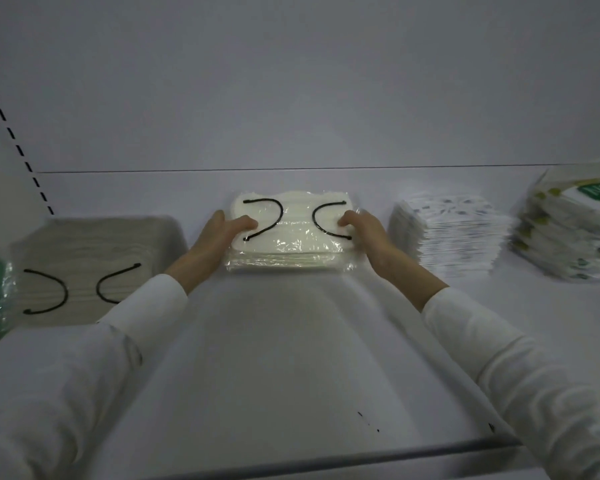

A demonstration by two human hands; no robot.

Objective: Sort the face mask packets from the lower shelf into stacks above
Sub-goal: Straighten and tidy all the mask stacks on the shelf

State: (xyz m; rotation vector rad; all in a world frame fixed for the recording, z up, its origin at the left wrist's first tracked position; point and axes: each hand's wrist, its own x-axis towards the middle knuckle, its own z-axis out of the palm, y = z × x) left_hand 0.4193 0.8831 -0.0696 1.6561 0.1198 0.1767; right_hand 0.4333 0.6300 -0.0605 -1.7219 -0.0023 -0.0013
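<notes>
left hand (219,239) and right hand (362,233) clasp the cream mask stack (291,244) at twelve o'clock on the shelf (291,341), fingers (245,223) pinching its ends, probably squaring the packets; grey stack (94,254) at nine o'clock.

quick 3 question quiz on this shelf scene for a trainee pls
1. True or false: the left hand and right hand both grip the cream mask stack.
2. How many stacks stand to its right? A one, B two, C three
3. Fill in: the ear loops on the grey stack are ____.

Key: 1 true. 2 B: the patterned stack and the green-labelled stack. 3 black.
</notes>
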